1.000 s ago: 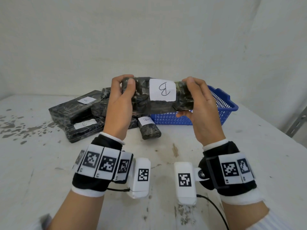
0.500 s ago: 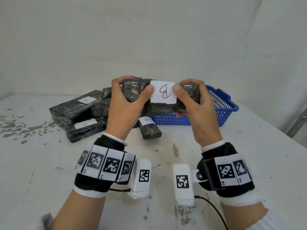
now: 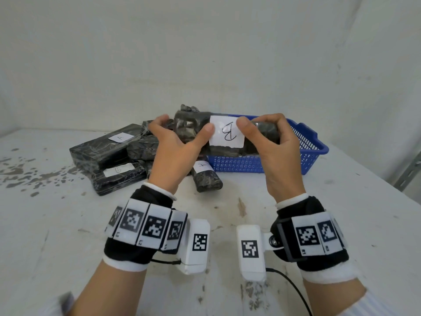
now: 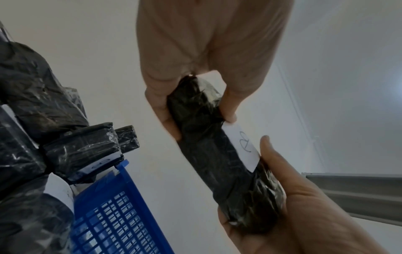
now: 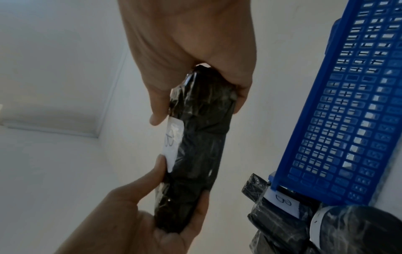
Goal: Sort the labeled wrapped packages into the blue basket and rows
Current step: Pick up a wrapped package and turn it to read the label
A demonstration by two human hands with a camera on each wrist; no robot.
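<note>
Head view: one long package [image 3: 227, 135] in black crinkled wrap, held level in the air above the table [image 3: 341, 213], in front of the blue basket [image 3: 314, 153]; its white label [image 3: 226, 134] carries a handwritten B and faces the camera. Left hand [image 3: 175, 153] clamped on the package's left end, thumb on the front just beside the label, fingers curled over the far side. Right hand [image 3: 278, 151] clamped on the right end in the same way, thumb at the label's other edge. The basket stands on the far right of the table, with nothing visible inside it from this angle. A heap of black packages [image 3: 114, 156] lies to the left of the basket; one flat package [image 3: 104, 147] on the heap bears a label marked A; another flat package [image 3: 118, 176] nearer the camera has a label whose letter is not legible; a small roll [image 3: 205, 176] marked A lies just beside the basket's near left corner. Both wrists wear black bands with square code tags. Left wrist view: the B package [image 4: 222, 163] runs between the two hands, the left hand [image 4: 293, 214] at the near end and the right hand [image 4: 206, 60] gripping the far end; basket [image 4: 121, 214] and heap [image 4: 43, 128] at left. Right wrist view: the same package [image 5: 195, 146] spans from the right hand [image 5: 141, 214] to the left hand [image 5: 185, 51]; the basket wall [image 5: 348, 111] is at right, with a wrapped package [image 5: 278, 206] marked B at its foot.
</note>
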